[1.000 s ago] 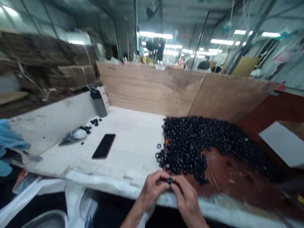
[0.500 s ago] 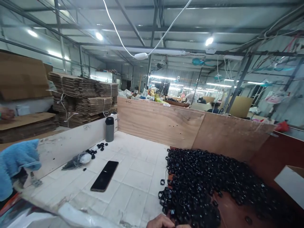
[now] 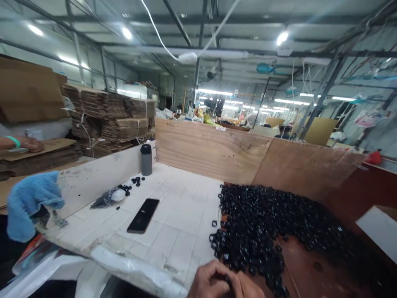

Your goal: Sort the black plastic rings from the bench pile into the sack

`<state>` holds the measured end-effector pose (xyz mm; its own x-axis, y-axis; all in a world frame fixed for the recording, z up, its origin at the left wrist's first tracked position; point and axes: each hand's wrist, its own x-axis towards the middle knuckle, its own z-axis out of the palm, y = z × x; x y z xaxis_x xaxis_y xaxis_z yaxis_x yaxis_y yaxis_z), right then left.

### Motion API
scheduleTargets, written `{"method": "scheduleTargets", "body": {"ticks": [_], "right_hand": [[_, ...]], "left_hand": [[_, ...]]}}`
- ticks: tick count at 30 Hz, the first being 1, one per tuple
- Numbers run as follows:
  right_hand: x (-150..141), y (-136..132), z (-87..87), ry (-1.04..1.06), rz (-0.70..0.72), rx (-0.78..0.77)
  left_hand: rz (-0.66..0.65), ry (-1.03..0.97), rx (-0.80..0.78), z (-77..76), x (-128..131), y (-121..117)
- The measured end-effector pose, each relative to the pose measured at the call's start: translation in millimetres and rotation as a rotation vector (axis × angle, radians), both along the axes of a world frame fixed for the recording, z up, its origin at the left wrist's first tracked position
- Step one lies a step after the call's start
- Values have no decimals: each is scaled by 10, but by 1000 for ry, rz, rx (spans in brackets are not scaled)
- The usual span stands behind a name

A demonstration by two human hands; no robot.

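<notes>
At the bottom edge, my left hand [image 3: 205, 279] and my right hand [image 3: 248, 286] meet with fingers bent and pressed together. Between their fingertips a bit of a small black piece [image 3: 228, 281] shows; most of it is hidden. Just beyond them spreads a large heap of small black ring-shaped parts [image 3: 257, 223], on a reddish-brown surface [image 3: 305, 265]. One loose black ring [image 3: 214, 223] lies at the heap's left side, on the white tabletop [image 3: 180, 215].
A phone [image 3: 143, 216], a grey bottle [image 3: 146, 160] and a clear bag of black bits [image 3: 107, 198] occupy the table's left half. Wooden boards [image 3: 211, 145] wall the back. A blue towel [image 3: 34, 203] hangs left. Another person's hand [image 3: 32, 144] rests on stacked cardboard [image 3: 58, 145]. A white box [image 3: 380, 229] is right.
Both my hands have come further up into view, still together. The view has tipped downward a little. At far left, the other person's hand has moved right, and a green wristband now shows.
</notes>
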<state>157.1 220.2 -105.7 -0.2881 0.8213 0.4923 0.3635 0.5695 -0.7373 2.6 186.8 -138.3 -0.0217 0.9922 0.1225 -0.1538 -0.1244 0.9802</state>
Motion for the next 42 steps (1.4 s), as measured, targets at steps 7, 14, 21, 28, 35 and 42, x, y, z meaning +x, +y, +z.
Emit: {"method": "scheduleTargets", "body": {"ticks": [7,14,21,28,35,42], "right_hand": [[85,-313,299,45,58,-166],[185,-363,191,-123,67,-177],[192,-430,135,-102,15,-161],[197,-400,146,-143,45,-112],[235,-412,142,-186,37,-23],[176,-435,293,-142,85,12]], "left_hand": [[40,-46,-11,285,54,-254],[-3,-101,-13,251,44,-299],[-8,-86,-35,312,37,-328],[-8,-95,-50,348,41,-337],[5,-82,-51,364,36,-337],[-10,-45,-55,437,-10,-355]]}}
